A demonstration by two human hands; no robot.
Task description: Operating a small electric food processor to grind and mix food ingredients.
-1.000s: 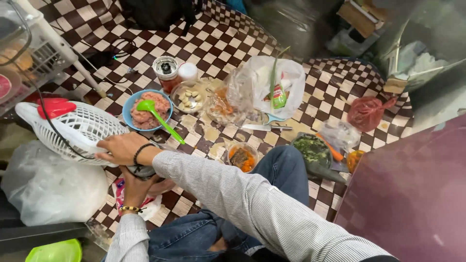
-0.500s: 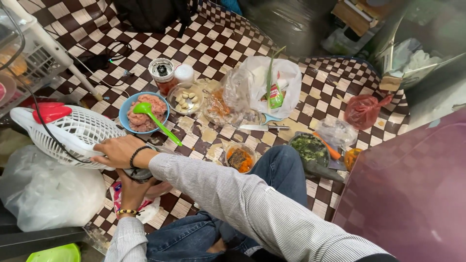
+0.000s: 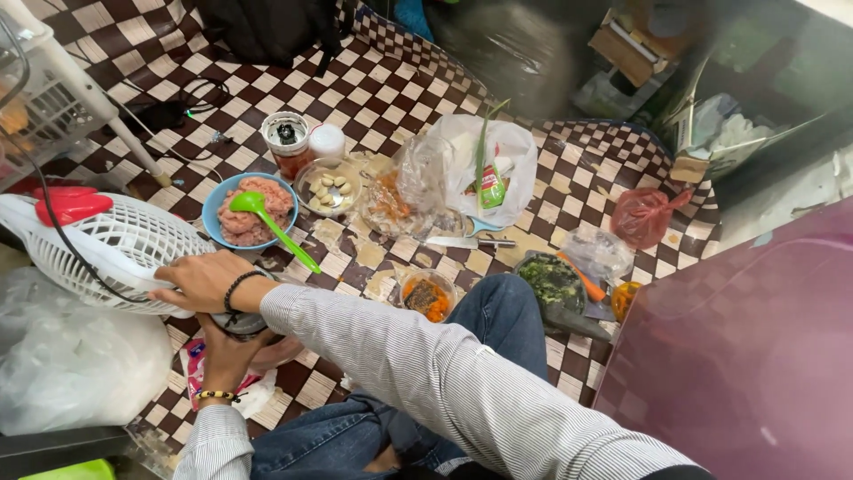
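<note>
The white plastic lattice basket (image 3: pixel 115 249) lies on the floor at far left, the blue bowl of minced meat (image 3: pixel 250 212) just right of it with a green plastic spoon (image 3: pixel 271 227) resting in it. Behind the bowl stands the small glass dish of garlic cloves (image 3: pixel 326 187); right of that sit the clear plastic bags (image 3: pixel 462 173), a knife (image 3: pixel 468 241) before them.

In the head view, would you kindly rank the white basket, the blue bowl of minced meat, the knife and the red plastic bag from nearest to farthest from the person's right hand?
From the right hand:
1. White basket: under the hand, touching it, at left.
2. Blue bowl of minced meat: just beyond the hand.
3. Knife: mid-floor, to the right.
4. Red plastic bag: far right.
</note>
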